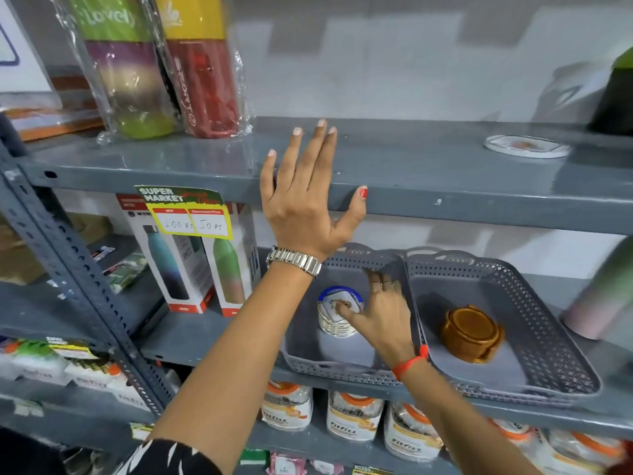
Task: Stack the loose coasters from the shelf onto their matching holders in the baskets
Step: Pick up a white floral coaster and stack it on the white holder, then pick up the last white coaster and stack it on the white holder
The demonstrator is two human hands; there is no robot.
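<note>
Resting fingertips on the white coaster stack (339, 311) in the left of two grey baskets (342, 366), the right hand (380, 315) grips nothing. The left hand (306, 197) lies spread, empty, on the upper shelf (428, 173), well apart from one loose coaster (526, 146). A tag (186, 210) reads "SUPER MARKET".

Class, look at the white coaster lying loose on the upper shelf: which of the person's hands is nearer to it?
Left. The left hand rests on the upper shelf's front edge, well left of the white coaster. The right hand is a shelf lower, on the coaster stack in the left basket.
</note>
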